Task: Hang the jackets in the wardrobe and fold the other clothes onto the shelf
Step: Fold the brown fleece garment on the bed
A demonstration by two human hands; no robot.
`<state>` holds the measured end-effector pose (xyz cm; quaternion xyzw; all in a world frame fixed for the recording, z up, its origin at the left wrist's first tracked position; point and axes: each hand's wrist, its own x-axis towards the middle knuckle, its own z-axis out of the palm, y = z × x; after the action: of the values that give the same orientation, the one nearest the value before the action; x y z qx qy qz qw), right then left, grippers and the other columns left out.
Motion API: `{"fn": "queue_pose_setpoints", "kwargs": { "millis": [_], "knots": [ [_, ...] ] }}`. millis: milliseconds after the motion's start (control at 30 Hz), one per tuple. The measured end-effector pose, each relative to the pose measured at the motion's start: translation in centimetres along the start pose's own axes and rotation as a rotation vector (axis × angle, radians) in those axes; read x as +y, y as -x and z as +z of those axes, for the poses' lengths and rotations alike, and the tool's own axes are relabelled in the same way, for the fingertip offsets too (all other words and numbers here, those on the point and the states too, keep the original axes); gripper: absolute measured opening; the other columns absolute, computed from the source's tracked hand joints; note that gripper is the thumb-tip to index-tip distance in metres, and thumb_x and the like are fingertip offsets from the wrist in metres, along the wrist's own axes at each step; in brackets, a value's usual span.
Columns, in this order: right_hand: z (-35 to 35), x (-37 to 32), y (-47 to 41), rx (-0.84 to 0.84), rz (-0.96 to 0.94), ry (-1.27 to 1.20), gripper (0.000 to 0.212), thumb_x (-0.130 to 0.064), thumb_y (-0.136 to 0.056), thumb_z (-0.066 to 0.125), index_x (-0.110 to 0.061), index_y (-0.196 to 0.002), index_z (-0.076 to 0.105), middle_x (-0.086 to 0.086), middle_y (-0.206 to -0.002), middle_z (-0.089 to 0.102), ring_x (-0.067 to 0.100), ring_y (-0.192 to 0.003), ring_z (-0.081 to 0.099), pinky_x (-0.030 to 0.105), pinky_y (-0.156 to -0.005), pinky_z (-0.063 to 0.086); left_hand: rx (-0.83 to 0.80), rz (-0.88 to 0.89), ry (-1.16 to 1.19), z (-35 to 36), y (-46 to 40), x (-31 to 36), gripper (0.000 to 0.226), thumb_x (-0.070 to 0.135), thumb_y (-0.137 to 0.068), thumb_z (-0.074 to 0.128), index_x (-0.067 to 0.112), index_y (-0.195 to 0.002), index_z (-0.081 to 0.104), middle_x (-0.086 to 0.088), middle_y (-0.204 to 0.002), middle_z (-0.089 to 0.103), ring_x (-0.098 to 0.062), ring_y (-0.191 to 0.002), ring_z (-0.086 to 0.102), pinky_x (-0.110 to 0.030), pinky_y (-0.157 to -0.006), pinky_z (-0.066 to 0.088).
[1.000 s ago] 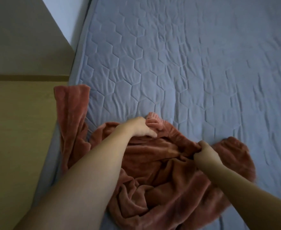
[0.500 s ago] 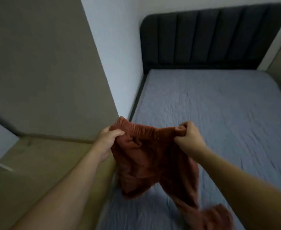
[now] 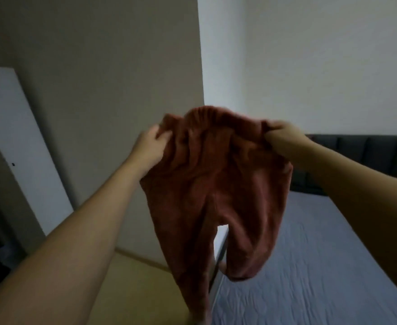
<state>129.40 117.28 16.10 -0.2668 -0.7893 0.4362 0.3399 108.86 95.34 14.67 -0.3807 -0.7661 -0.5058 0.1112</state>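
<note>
A pair of rust-red fleece trousers point(image 3: 218, 191) hangs in the air in front of me, waistband up and both legs dangling. My left hand point(image 3: 149, 146) grips the waistband's left end. My right hand point(image 3: 280, 138) grips its right end, fingers curled round the bunched cloth. The trouser legs hang over the left edge of the bed point(image 3: 310, 266). The image is blurred by motion.
A grey quilted mattress fills the lower right, with a dark padded headboard point(image 3: 361, 151) behind it. A beige wardrobe side panel point(image 3: 103, 85) stands at the left, next to a white door point(image 3: 17, 137). Yellowish floor point(image 3: 134, 289) lies beside the bed.
Both hands took the trousers by the waistband and lifted them off the mattress, up to chest height. My view has swung upward and to the left, toward the wardrobe.
</note>
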Motion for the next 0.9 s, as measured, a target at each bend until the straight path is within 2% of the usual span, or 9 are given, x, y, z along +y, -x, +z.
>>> {"fn": "queue_pose_setpoints", "kwargs": {
  "millis": [33,100,200,400,500,600,667,767,900],
  "knots": [
    [0.8,0.4,0.4,-0.104,0.096,0.218,0.021,-0.011,-0.089,0.05,-0.003,-0.1,0.066,0.017,-0.092,0.067,0.033,-0.081,0.066,0.037,-0.065,0.054,-0.175,-0.048,-0.165,-0.2,0.6,-1.0,0.011,0.026,-0.096,0.057,0.021,-0.091,0.065,-0.004,-0.092,0.069,-0.018,-0.085,0.062,-0.027,-0.07,0.044],
    [1.6,1.1,0.3,-0.017,0.155,0.345,0.026,-0.012,-0.092,0.045,-0.003,-0.107,0.064,0.014,-0.09,0.064,0.03,-0.077,0.061,0.031,-0.061,0.046,-0.155,-0.086,-0.287,-1.5,1.2,-2.5,0.014,0.023,-0.095,0.057,0.014,-0.09,0.066,-0.006,-0.086,0.067,-0.022,-0.083,0.062,-0.027,-0.066,0.042],
    [1.9,0.6,-1.2,0.15,0.169,0.064,0.031,-0.009,-0.094,0.038,-0.004,-0.115,0.06,0.011,-0.084,0.06,0.024,-0.067,0.057,0.031,-0.057,0.047,0.116,-0.113,-0.064,-4.0,1.5,-3.1,0.015,0.023,-0.095,0.054,0.016,-0.091,0.066,-0.005,-0.088,0.068,-0.022,-0.081,0.062,-0.033,-0.075,0.048],
    [4.3,0.3,-1.6,-0.068,0.292,0.194,0.023,-0.011,-0.096,0.039,0.001,-0.105,0.057,0.023,-0.097,0.06,0.036,-0.086,0.062,0.041,-0.074,0.055,-0.317,-0.14,0.442,-6.1,2.9,1.0,0.012,0.026,-0.062,0.067,0.017,-0.07,0.065,-0.001,-0.064,0.059,-0.013,-0.056,0.054,-0.025,-0.055,0.043],
    [4.8,0.8,-1.6,-0.053,0.394,-0.054,0.021,-0.005,-0.096,0.037,0.002,-0.102,0.055,0.028,-0.105,0.062,0.042,-0.099,0.063,0.054,-0.087,0.053,-0.635,-0.017,0.793,-5.7,3.4,2.7,0.041,0.02,-0.07,0.061,0.004,-0.108,0.068,-0.014,-0.107,0.067,-0.026,-0.098,0.065,-0.041,-0.092,0.052],
    [5.5,1.0,-1.8,-0.052,0.4,-0.29,0.028,-0.008,-0.099,0.038,-0.001,-0.117,0.058,0.024,-0.112,0.063,0.038,-0.104,0.062,0.054,-0.093,0.05,-0.811,0.144,1.08,-3.6,4.6,5.0,0.048,0.016,-0.075,0.052,-0.001,-0.119,0.063,-0.019,-0.13,0.058,-0.033,-0.127,0.049,-0.051,-0.112,0.032],
    [5.7,0.7,-1.8,-0.069,0.379,-0.35,0.031,-0.012,-0.095,0.04,-0.005,-0.116,0.061,0.02,-0.107,0.066,0.035,-0.098,0.064,0.049,-0.091,0.052,-0.682,0.139,1.234,-2.6,4.8,5.8,0.041,0.017,-0.067,0.058,-0.001,-0.103,0.068,-0.02,-0.114,0.066,-0.036,-0.12,0.055,-0.052,-0.106,0.038],
    [4.7,0.2,-1.8,-0.246,0.369,-0.386,0.021,-0.019,-0.083,0.044,-0.009,-0.082,0.062,0.015,-0.082,0.062,0.028,-0.072,0.06,0.037,-0.077,0.052,-0.351,0.074,1.383,-3.1,4.0,6.3,0.026,0.014,-0.059,0.057,0.002,-0.081,0.062,-0.015,-0.081,0.065,-0.033,-0.09,0.064,-0.045,-0.089,0.051],
    [2.4,-0.9,-2.0,-0.497,0.319,-0.392,0.023,-0.029,-0.089,0.057,-0.008,-0.088,0.065,0.01,-0.077,0.07,0.022,-0.068,0.067,0.033,-0.066,0.056,0.011,0.007,0.977,-5.6,2.3,5.8,0.015,0.011,-0.061,0.052,0.0,-0.067,0.06,-0.01,-0.069,0.054,-0.022,-0.065,0.051,-0.027,-0.064,0.039]
  ]
}}
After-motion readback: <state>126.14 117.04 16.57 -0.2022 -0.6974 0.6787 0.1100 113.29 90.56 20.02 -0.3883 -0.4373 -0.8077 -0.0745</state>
